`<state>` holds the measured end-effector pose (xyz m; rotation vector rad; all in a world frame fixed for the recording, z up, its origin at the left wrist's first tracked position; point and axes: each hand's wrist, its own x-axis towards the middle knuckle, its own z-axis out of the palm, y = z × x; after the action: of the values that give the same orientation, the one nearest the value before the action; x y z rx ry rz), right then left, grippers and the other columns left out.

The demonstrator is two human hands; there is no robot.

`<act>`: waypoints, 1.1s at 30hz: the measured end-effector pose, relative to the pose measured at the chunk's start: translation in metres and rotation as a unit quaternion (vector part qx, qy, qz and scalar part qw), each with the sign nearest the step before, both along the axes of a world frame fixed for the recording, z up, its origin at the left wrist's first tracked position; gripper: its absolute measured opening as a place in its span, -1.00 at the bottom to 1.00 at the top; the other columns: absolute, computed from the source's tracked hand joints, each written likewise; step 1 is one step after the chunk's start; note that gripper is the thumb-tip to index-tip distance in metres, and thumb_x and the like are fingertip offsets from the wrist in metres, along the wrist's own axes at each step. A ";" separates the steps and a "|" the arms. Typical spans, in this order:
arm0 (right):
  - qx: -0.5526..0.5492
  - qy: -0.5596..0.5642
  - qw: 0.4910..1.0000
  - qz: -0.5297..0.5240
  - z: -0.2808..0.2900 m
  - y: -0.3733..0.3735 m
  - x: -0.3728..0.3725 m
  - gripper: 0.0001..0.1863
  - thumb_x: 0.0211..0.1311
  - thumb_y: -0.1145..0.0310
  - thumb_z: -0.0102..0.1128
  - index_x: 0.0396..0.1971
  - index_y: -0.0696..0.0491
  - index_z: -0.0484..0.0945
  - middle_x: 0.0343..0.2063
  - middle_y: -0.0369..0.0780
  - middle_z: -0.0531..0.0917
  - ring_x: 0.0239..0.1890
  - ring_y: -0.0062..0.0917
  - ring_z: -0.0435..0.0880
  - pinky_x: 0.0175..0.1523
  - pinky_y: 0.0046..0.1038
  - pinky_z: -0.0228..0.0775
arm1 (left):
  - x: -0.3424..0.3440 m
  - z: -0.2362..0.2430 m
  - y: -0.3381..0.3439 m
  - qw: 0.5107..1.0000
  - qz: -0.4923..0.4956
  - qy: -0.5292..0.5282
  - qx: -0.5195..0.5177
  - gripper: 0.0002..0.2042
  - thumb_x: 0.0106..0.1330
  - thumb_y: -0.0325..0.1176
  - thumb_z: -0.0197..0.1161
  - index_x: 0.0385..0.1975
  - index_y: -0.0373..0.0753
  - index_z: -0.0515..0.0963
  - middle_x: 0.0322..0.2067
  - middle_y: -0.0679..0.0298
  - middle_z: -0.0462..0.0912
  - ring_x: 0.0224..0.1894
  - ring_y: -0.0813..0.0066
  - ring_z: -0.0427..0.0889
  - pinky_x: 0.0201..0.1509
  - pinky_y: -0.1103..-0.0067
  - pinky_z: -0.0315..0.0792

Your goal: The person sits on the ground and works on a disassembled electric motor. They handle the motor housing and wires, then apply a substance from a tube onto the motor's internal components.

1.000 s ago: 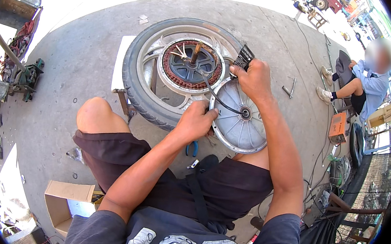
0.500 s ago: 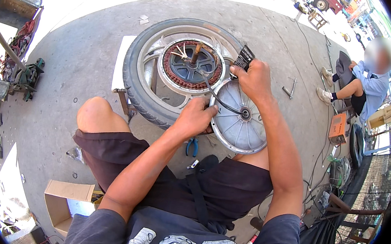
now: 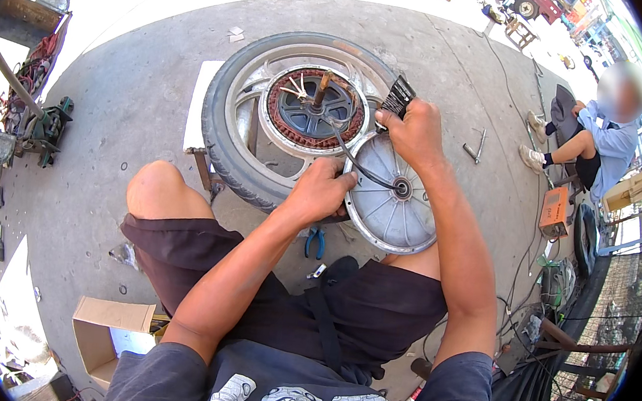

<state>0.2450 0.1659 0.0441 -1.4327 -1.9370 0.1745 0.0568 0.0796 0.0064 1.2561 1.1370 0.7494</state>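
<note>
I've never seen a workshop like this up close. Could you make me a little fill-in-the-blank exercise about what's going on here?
1. The left hand grips the rim of a round, ribbed, grey metal cover, while the right hand holds a printed tube that is mostly ____.
2. A thin black cable reaches the cover's ____.
3. The small pliers have ____ handles.
4. The open, brown box at lower left is made of ____.

Missing words: black; centre; blue; cardboard.

The left grip [image 3: 324, 188] holds the edge of a round metal cover [image 3: 390, 225]; the right grip [image 3: 414, 130] holds a black tube [image 3: 398, 96]. Beyond the left grip lies a wheel [image 3: 303, 119].
</note>
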 end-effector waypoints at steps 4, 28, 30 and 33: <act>0.002 -0.002 1.000 0.000 0.004 -0.003 -0.003 -0.68 -0.08 0.33 0.49 -0.67 0.27 0.58 -0.71 0.09 0.55 -0.58 -0.04 0.65 -0.45 -0.17 0.41 | 0.000 0.005 -0.001 1.000 0.011 0.002 0.001 -0.76 0.37 -0.35 0.13 -0.35 -0.45 0.58 -0.63 0.19 0.60 -0.64 0.46 0.59 -0.53 0.48 0.42; 0.004 0.004 1.000 0.010 0.004 -0.003 -0.004 -0.66 -0.08 0.33 0.50 -0.71 0.28 0.56 -0.74 0.08 0.53 -0.62 -0.04 0.63 -0.48 -0.17 0.37 | 0.000 -0.002 0.010 1.000 0.005 0.009 0.006 -0.76 0.34 -0.35 0.14 -0.38 -0.47 0.57 -0.65 0.16 0.58 -0.65 0.43 0.57 -0.52 0.45 0.42; 0.003 0.002 1.000 0.007 0.002 -0.002 -0.003 -0.65 -0.08 0.33 0.50 -0.72 0.28 0.56 -0.75 0.08 0.52 -0.62 -0.03 0.62 -0.49 -0.17 0.37 | 0.000 -0.003 0.012 1.000 0.001 0.010 0.010 -0.77 0.32 -0.36 0.15 -0.39 -0.46 0.57 -0.63 0.18 0.58 -0.65 0.46 0.57 -0.54 0.49 0.43; 0.000 0.002 1.000 0.006 0.002 -0.002 -0.003 -0.64 -0.08 0.32 0.51 -0.72 0.29 0.55 -0.75 0.09 0.52 -0.63 -0.02 0.61 -0.49 -0.18 0.37 | -0.001 -0.003 0.014 1.000 -0.007 0.018 0.015 -0.80 0.28 -0.38 0.16 -0.40 -0.44 0.57 -0.59 0.22 0.60 -0.65 0.50 0.58 -0.58 0.57 0.44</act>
<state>0.2422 0.1634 0.0457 -1.4186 -1.9423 0.1829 0.0560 0.0933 0.0031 1.3060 1.1478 0.7386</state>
